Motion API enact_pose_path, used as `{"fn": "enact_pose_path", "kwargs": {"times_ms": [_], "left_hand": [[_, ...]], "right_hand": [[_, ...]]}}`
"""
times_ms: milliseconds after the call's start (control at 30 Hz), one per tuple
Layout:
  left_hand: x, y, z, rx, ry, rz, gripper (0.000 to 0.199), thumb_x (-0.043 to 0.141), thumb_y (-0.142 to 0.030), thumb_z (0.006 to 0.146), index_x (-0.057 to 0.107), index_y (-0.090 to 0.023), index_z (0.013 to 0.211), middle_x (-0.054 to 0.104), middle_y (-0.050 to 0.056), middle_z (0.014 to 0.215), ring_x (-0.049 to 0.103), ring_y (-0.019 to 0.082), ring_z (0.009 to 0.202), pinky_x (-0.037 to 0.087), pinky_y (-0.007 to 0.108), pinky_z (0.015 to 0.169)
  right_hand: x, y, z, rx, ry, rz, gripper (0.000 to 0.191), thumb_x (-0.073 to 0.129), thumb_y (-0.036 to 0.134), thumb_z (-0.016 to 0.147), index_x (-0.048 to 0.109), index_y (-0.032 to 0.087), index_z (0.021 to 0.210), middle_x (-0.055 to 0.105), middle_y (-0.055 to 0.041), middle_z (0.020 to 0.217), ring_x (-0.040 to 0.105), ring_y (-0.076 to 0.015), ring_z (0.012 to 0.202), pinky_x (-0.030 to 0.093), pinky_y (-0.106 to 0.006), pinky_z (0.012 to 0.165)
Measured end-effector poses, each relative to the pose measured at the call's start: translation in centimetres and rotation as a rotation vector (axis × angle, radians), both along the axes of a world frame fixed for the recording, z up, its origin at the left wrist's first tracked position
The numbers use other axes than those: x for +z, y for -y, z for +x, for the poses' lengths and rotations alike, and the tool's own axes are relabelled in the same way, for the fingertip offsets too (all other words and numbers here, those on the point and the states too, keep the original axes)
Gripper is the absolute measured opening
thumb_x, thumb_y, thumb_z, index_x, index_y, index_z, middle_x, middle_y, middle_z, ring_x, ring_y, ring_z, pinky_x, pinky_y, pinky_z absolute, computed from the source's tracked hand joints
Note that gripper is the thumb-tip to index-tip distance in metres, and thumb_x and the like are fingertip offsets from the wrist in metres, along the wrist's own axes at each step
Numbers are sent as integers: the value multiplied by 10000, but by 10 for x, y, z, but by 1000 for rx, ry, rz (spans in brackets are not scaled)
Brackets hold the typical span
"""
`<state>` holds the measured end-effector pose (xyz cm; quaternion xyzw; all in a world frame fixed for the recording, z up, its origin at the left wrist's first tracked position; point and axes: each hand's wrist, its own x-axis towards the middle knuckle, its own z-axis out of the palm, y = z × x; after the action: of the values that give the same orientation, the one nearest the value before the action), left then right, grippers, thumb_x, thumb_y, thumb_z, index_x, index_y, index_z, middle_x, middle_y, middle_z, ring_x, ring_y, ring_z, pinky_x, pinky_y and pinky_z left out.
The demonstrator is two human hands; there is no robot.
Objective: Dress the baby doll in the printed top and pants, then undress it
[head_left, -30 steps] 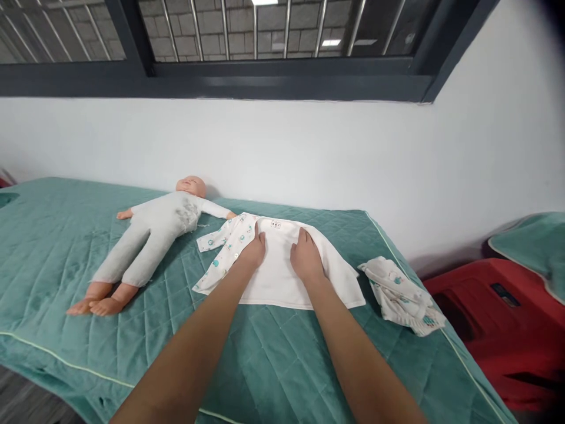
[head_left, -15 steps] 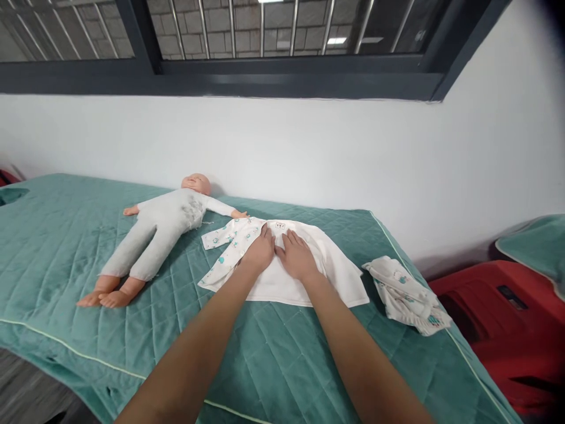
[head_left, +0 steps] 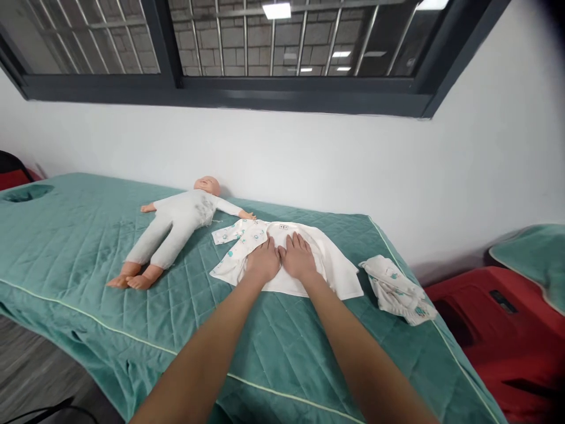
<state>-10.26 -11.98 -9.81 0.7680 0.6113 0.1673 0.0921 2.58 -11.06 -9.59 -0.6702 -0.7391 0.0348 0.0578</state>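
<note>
A white baby shirt (head_left: 338, 268) with small green prints lies spread on the green quilted cover, its front opened out and the neck label at the far side. My left hand (head_left: 263, 260) rests flat on the inner cloth, fingers pointing away from me. Close beside it, thumbs nearly touching, my right hand (head_left: 299, 257) lies flat on the same cloth. Neither hand grips anything. A baby doll (head_left: 185, 212) in a pale bodysuit is on its back to the left, one of its hands near the shirt's sleeve.
Folded printed baby clothes (head_left: 397, 290) sit to the right near the edge of the green cover (head_left: 132, 318). Beyond that edge stands a red plastic object (head_left: 507, 335). A white wall (head_left: 309, 159) and a barred window rise behind. A black cable (head_left: 57, 409) lies on the floor.
The camera view has tilted up and shifted slightly. Both hands have slid a little toward me over the shirt, still flat. The doll and folded clothes stay in place.
</note>
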Motion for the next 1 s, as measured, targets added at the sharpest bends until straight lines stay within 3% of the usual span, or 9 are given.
{"fn": "enact_pose_path", "kwargs": {"times_ms": [133,233,300,367,433,533,667,1000], "left_hand": [[2,20,-4,7,-3,35,437,312,-276,985,500,-118,1347,417,147,1541,425,288,1391,358,452,1136],[0,35,-7,21,3,84,379,370,-286,979,544,-119,1272,477,148,1490,429,289,1379,345,469,1141],[-2,46,-11,6,11,142,360,397,-302,980,564,-100,1225,506,163,1455,422,284,1379,334,459,1151],[-3,59,-17,-36,24,211,327,401,-309,985,601,-105,1146,519,162,1433,417,276,1376,347,444,1141],[-4,74,-24,-77,39,274,294,404,-310,989,636,-135,1035,550,141,1385,451,269,1328,396,435,1089],[-2,93,-36,-91,37,312,298,406,-308,991,654,-165,907,624,112,1196,535,258,1149,459,423,958],[2,103,-43,-34,-35,300,323,405,-310,989,667,-177,856,635,94,967,544,259,970,449,431,839],[6,105,-41,-28,-37,288,351,404,-318,994,683,-183,829,638,90,943,545,252,953,416,427,820]], "right_hand": [[0,31,0,5,17,-25,652,181,504,1008,261,172,1564,131,-115,1654,81,-395,1508,94,-593,1163],[2,60,2,4,29,-8,629,194,530,1005,299,236,1550,178,-95,1649,109,-435,1492,108,-686,1111],[4,81,7,25,30,75,583,237,495,1011,382,221,1505,279,-112,1616,197,-402,1472,161,-645,1115],[8,102,15,36,14,204,483,318,409,1009,518,169,1377,442,-145,1505,355,-338,1385,261,-526,1106],[11,120,25,16,-2,307,338,390,328,989,618,149,1164,583,-149,1303,488,-285,1209,363,-417,1015],[15,138,39,15,17,334,232,419,281,980,617,184,909,638,-107,1026,538,-249,972,410,-366,845],[18,141,47,49,66,304,245,416,269,988,582,209,819,638,-79,890,545,-231,867,384,-359,778],[22,129,64,213,163,212,317,409,329,1002,610,218,784,671,-68,827,618,-216,813,373,-330,756]]}}
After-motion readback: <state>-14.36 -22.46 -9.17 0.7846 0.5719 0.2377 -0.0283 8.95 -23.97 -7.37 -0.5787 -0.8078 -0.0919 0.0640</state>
